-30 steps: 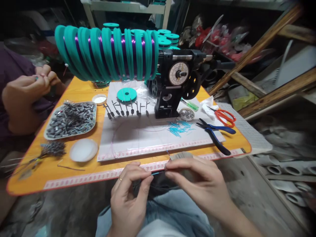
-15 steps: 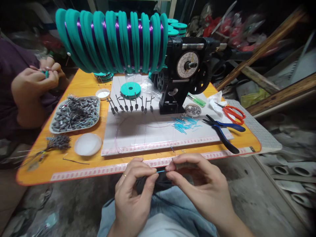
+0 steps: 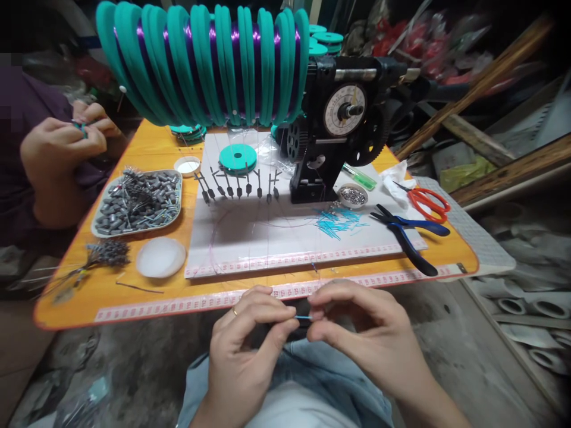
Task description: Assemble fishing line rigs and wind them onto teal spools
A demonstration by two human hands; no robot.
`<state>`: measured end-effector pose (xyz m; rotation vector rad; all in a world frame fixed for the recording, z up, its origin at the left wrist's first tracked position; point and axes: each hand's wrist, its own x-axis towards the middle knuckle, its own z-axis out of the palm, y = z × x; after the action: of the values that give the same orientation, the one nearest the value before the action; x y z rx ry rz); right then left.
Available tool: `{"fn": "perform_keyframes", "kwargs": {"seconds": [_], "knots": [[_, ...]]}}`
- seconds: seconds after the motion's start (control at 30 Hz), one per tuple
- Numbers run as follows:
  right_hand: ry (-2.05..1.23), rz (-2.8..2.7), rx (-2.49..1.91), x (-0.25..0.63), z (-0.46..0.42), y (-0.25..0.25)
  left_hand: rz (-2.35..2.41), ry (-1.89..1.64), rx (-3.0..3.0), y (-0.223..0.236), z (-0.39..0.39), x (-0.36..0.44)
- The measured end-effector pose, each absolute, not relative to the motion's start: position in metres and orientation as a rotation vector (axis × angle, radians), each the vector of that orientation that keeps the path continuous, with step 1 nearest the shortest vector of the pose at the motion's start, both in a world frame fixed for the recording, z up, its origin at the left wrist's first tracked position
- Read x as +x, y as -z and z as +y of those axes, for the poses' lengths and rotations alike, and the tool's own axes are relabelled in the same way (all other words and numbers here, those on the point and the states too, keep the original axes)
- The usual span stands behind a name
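Over my lap, just in front of the table edge, my left hand [image 3: 252, 342] pinches a thin light-blue tube [image 3: 304, 317] between thumb and forefinger. The tube's other end reaches the fingertips of my right hand [image 3: 368, 330], which are closed around it; any finer thing held there is too small to make out. Similar thin blue pieces [image 3: 341, 223] lie in a loose pile on the white board [image 3: 241, 238] beyond my hands. A small dish of tiny metal parts [image 3: 352, 195] stands behind the pile.
Teal spools [image 3: 205, 65] wound with purple line hang from a black winding machine [image 3: 319, 137], dangling dark weights. Pliers [image 3: 404, 232] and red-handled scissors [image 3: 428, 202] lie right. A tray of grey sinkers [image 3: 138, 202] is left. A co-worker's hands [image 3: 66, 137] work at far left.
Both hands have shifted slightly right in view, along with the blue tube. My fingertips are closer together, and less of the tube shows between them. The whole view has shifted slightly.
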<state>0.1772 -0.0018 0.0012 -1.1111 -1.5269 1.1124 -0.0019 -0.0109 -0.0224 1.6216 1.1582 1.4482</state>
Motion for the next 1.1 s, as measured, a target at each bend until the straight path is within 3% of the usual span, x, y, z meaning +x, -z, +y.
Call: {"fn": "perform_keyframes", "kwargs": {"seconds": [0.17, 0.53, 0.63, 0.8, 0.9, 1.1], "knots": [[-0.911, -1.634, -1.173, 0.182, -0.003, -0.005, 1.166, -1.492, 1.587, 0.022, -0.010, -0.002], [-1.001, -1.666, -1.138, 0.172, 0.003, 0.002, 1.146, -1.475, 1.885, 0.017, -0.001, -0.016], [-0.794, -1.753, -1.178, 0.164, 0.014, 0.007, 1.221, -1.427, 2.053, 0.017, 0.010, -0.031], [-0.059, -2.102, -1.301, 0.161, 0.030, 0.012, 1.360, -1.183, 2.382, 0.010, 0.031, -0.053], [0.220, -2.148, -1.405, 0.172, 0.034, 0.009, 1.359, -1.084, 2.503, 0.005, 0.039, -0.059], [0.084, -2.134, -1.464, 0.190, 0.025, -0.005, 1.312, -0.890, 2.627, -0.001, 0.047, -0.064]]}}
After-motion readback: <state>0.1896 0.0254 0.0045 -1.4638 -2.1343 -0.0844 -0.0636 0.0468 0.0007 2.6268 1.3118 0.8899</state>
